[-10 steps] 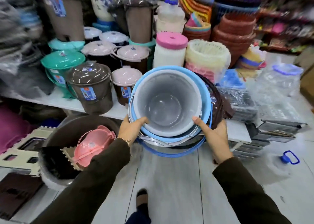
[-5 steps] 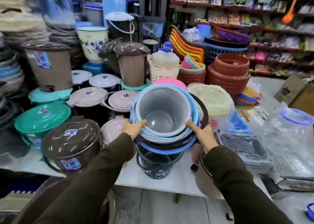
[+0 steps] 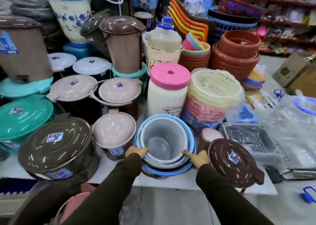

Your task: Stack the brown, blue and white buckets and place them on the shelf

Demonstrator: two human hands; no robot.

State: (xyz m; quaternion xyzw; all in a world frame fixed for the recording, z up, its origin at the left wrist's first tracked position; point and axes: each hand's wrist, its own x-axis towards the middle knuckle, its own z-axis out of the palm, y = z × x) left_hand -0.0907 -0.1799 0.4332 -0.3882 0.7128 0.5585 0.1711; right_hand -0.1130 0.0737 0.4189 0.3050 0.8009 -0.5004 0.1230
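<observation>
The nested stack of buckets sits upright on the white shelf point(image 3: 119, 178) near its front edge. The white bucket point(image 3: 164, 137) is innermost, the blue bucket point(image 3: 189, 130) rings it, and the brown bucket point(image 3: 196, 136) shows only as a dark rim on the right. My left hand point(image 3: 136, 152) grips the stack's near-left rim, thumb inside. My right hand point(image 3: 197, 158) grips the near-right rim the same way. Both dark sleeves reach in from below.
A brown lidded bucket point(image 3: 234, 161) stands close to the right of the stack, a pink-lidded one point(image 3: 114, 134) to the left, and a large brown lidded bin point(image 3: 56, 147) further left. A white jar with pink lid point(image 3: 168, 89) and netted baskets point(image 3: 213, 95) stand behind.
The stack came up from floor height, moved forward over the shelf, and now rests lower among the other buckets. Both hands kept their hold on the rim.
</observation>
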